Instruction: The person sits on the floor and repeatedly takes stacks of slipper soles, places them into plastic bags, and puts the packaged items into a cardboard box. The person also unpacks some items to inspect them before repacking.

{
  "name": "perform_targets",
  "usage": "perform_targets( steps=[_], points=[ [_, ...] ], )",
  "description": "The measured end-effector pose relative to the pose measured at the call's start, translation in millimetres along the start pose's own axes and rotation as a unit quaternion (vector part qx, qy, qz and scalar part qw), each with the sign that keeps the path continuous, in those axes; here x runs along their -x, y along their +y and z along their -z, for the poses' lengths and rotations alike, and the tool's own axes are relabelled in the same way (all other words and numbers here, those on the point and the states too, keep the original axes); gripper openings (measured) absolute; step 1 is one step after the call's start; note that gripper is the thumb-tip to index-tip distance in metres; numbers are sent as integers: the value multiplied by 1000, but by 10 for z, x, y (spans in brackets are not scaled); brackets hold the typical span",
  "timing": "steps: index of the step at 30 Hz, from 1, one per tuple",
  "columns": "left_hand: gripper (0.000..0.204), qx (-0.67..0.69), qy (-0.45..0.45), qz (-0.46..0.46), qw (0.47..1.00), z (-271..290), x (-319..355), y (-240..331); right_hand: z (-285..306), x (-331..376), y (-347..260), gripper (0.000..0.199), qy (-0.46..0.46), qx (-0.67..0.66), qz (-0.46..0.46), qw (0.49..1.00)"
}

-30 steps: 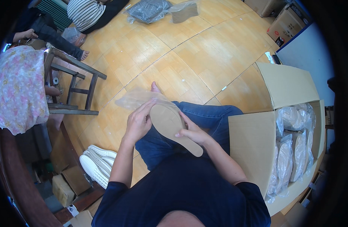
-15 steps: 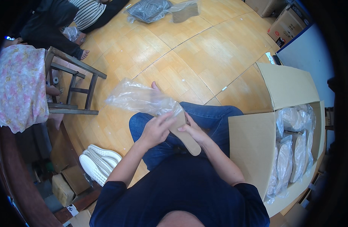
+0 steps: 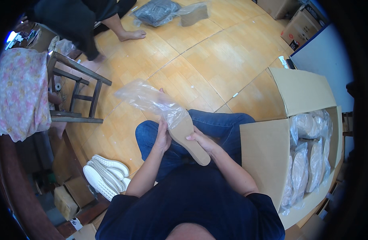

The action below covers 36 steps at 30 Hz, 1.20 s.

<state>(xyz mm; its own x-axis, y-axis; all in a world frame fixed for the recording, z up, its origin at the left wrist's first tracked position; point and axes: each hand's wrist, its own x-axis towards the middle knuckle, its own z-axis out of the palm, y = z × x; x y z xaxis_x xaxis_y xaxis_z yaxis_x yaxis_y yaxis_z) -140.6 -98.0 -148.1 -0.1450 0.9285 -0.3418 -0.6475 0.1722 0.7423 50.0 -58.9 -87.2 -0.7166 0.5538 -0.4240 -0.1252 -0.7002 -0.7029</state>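
A tan shoe insole [image 3: 194, 147] lies slantwise over my lap, its narrow heel end toward me. Its wide front end sits inside a clear plastic bag [image 3: 146, 98], whose loose part stretches away to the upper left. My right hand [image 3: 202, 141] grips the insole's right edge, thumb on top and fingers underneath. At the left edge, my left hand [image 3: 163, 138] holds the insole by the bag's mouth; some of its fingers are hidden beneath. Whether one insole or a stack is held, I cannot tell.
An open cardboard box [image 3: 266, 156] at my right holds several bagged insoles [image 3: 300, 168]. White shoe soles [image 3: 102, 176] lie at left, near a wooden stool [image 3: 82, 96] and a flowered cloth [image 3: 22, 92]. Bagged dark goods [image 3: 156, 12] and a barefoot person [image 3: 130, 35] are farther off.
The bag now covers the insole's front more smoothly, and my left hand has moved from over the insole to its left edge. The other person has shifted, with a bare foot now on the floor.
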Motion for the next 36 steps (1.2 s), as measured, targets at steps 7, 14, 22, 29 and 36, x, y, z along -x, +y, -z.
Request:
perform_targets(
  steps=[7, 14, 22, 29, 36],
  points=[
    [69, -31, -8, 5, 999, -69, 39, 86, -42, 9, -53, 89, -3, -12, 16, 1000],
    [95, -111, -86, -29, 990, -93, -83, 359, -51, 99, -116, 90, -15, -7, -7, 1000],
    [108, -102, -112, -47, 987, -382, -138, 313, 44, 164, -121, 88, 20, -16, 49, 998],
    [84, -123, -26, -91, 988, -596, -125, 318, 138, 264, -262, 88, 37, -51, 56, 996],
    [49, -49, 62, -31, 996, -735, -29, 377, 53, 106, -316, 108, 145, 59, 92, 983]
  ],
)
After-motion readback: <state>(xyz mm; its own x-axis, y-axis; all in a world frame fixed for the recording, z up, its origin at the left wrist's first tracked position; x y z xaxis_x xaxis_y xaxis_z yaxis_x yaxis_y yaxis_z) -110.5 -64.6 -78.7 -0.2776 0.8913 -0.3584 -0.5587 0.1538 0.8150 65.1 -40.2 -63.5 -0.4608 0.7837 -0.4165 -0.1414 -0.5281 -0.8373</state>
